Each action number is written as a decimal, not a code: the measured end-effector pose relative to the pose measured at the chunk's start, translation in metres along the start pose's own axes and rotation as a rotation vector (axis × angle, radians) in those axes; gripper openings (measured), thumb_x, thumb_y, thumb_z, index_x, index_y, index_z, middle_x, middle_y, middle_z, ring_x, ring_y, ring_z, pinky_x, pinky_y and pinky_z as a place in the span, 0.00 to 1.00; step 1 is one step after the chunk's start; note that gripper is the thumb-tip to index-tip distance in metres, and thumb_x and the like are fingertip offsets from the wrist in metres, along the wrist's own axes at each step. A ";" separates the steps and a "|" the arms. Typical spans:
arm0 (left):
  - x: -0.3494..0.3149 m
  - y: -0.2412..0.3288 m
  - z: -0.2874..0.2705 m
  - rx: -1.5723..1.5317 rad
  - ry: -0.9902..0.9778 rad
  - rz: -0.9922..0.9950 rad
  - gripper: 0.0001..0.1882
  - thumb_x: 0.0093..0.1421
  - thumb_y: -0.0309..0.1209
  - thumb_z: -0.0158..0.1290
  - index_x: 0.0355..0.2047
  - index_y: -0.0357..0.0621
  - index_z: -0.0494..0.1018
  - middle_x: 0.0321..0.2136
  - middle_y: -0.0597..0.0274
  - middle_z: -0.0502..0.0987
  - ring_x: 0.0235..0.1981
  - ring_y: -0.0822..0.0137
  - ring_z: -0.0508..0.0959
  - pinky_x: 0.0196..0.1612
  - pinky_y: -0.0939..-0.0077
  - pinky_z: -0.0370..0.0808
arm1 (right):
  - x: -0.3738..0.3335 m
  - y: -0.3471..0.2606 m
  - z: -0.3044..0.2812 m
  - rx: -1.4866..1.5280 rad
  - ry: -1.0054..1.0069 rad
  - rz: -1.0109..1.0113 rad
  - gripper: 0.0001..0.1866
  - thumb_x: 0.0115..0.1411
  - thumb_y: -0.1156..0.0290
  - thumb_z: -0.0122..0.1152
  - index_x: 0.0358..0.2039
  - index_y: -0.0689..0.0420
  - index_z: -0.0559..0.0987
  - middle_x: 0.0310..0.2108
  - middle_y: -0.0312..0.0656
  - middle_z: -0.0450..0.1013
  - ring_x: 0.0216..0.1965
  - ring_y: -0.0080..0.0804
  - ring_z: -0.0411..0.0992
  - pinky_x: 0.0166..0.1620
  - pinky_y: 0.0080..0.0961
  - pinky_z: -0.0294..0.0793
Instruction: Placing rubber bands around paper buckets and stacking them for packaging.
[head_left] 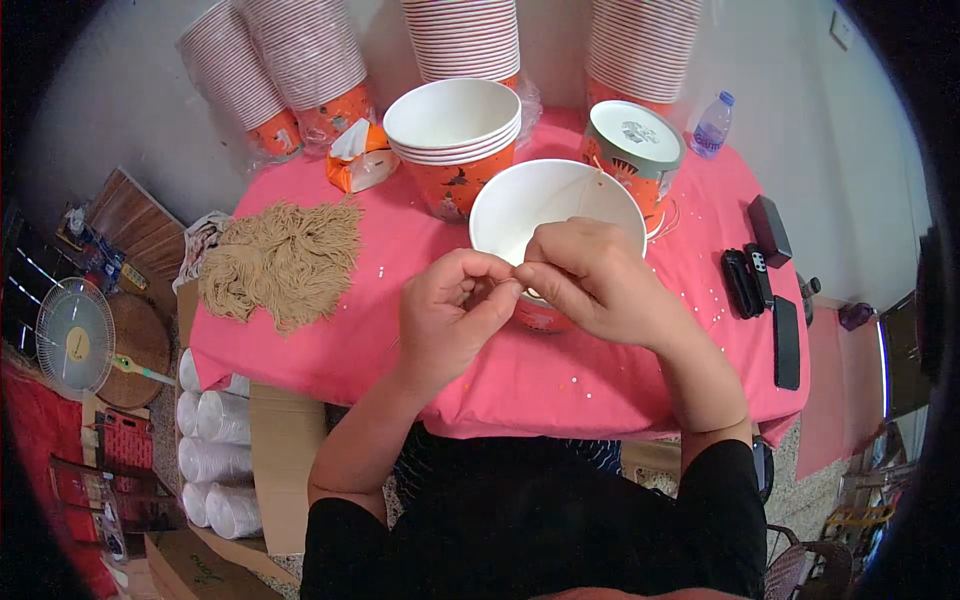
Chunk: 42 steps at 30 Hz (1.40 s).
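My left hand (455, 312) and my right hand (592, 283) meet fingertip to fingertip in front of a white-lined paper bucket (505, 205) with an orange outside. Both are closed in a pinch on what looks like a thin cord, mostly hidden by the fingers. Inside the bucket, a fine strand runs up to a knot at its right rim. To the left lies a loose heap of tan cords (285, 262). Behind the bucket stands a nested stack of similar open buckets (460, 175). An upside-down bucket (630, 135), with orange cord beside it, stands at the right.
Tall stacks of wrapped buckets (460, 45) line the wall. A tissue pack (362, 165), a small bottle (713, 125), a phone (787, 343) and black cases (769, 230) rest on the pink-covered table (520, 400). A carton (285, 450) and a fan (76, 340) stand at the left.
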<state>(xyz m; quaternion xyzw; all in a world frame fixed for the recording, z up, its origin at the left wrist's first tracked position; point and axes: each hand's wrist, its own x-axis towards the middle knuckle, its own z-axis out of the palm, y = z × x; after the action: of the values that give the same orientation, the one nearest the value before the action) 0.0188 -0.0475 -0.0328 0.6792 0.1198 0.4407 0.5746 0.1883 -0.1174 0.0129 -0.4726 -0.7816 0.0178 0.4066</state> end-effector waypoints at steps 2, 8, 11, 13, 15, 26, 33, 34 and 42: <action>0.000 0.001 0.002 -0.025 0.019 0.047 0.03 0.59 0.18 0.53 0.34 0.35 0.72 0.27 0.69 0.76 0.27 0.84 0.74 0.28 0.90 0.69 | 0.000 -0.001 -0.001 0.043 -0.039 0.069 0.13 0.60 0.66 0.56 0.22 0.60 0.72 0.18 0.49 0.69 0.23 0.50 0.69 0.27 0.42 0.65; 0.000 -0.002 -0.005 -0.077 -0.031 -0.077 0.04 0.59 0.19 0.52 0.35 0.37 0.70 0.26 0.70 0.74 0.26 0.83 0.71 0.28 0.88 0.69 | -0.002 -0.005 -0.003 0.130 -0.136 0.276 0.15 0.60 0.65 0.58 0.20 0.61 0.72 0.19 0.49 0.68 0.22 0.47 0.69 0.25 0.38 0.63; 0.004 0.000 -0.006 -0.224 -0.031 -0.117 0.05 0.58 0.18 0.51 0.35 0.38 0.69 0.26 0.71 0.71 0.25 0.84 0.70 0.28 0.89 0.68 | -0.002 -0.003 0.000 0.210 0.024 0.190 0.12 0.57 0.68 0.61 0.23 0.61 0.73 0.20 0.46 0.70 0.23 0.41 0.71 0.25 0.35 0.66; 0.006 0.003 -0.006 -0.209 -0.027 -0.143 0.05 0.58 0.19 0.50 0.34 0.38 0.69 0.25 0.71 0.71 0.24 0.84 0.68 0.26 0.89 0.65 | -0.004 -0.004 0.003 0.244 0.005 0.158 0.08 0.57 0.72 0.61 0.26 0.62 0.74 0.24 0.41 0.71 0.24 0.32 0.69 0.27 0.28 0.67; 0.007 0.003 -0.010 -0.195 -0.026 -0.171 0.04 0.58 0.19 0.49 0.34 0.39 0.68 0.24 0.72 0.70 0.22 0.85 0.67 0.24 0.90 0.63 | -0.004 -0.004 0.005 0.246 -0.041 0.162 0.06 0.54 0.78 0.63 0.30 0.62 0.74 0.26 0.37 0.72 0.28 0.22 0.71 0.32 0.19 0.70; 0.008 0.007 -0.018 -0.617 -0.065 -0.463 0.05 0.61 0.28 0.50 0.34 0.39 0.72 0.21 0.69 0.70 0.16 0.84 0.59 0.17 0.90 0.54 | -0.002 -0.002 0.007 0.243 0.092 0.052 0.04 0.53 0.80 0.61 0.31 0.61 0.77 0.24 0.40 0.75 0.27 0.30 0.74 0.31 0.25 0.72; 0.005 0.009 -0.016 -0.290 -0.044 -0.345 0.07 0.62 0.27 0.50 0.37 0.37 0.73 0.25 0.66 0.74 0.19 0.85 0.64 0.19 0.92 0.57 | -0.005 -0.002 0.007 0.180 0.094 0.068 0.03 0.55 0.80 0.60 0.31 0.61 0.77 0.24 0.37 0.74 0.29 0.24 0.73 0.32 0.22 0.71; 0.005 0.009 -0.018 -0.284 -0.059 -0.337 0.07 0.62 0.26 0.50 0.37 0.36 0.73 0.26 0.66 0.75 0.20 0.85 0.65 0.20 0.92 0.58 | -0.005 -0.002 0.007 0.181 0.093 0.068 0.03 0.55 0.80 0.60 0.31 0.61 0.77 0.24 0.37 0.74 0.29 0.24 0.73 0.32 0.22 0.71; 0.007 0.005 -0.011 0.012 0.018 -0.091 0.06 0.58 0.21 0.53 0.36 0.35 0.75 0.26 0.70 0.75 0.23 0.83 0.71 0.24 0.87 0.69 | -0.007 0.000 0.008 0.204 0.030 0.161 0.02 0.56 0.80 0.57 0.30 0.62 0.73 0.23 0.34 0.70 0.25 0.19 0.70 0.28 0.19 0.69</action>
<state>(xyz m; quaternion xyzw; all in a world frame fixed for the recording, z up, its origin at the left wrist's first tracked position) 0.0135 -0.0371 -0.0261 0.6725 0.1585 0.4195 0.5887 0.1848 -0.1201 0.0033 -0.4903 -0.7293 0.1226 0.4613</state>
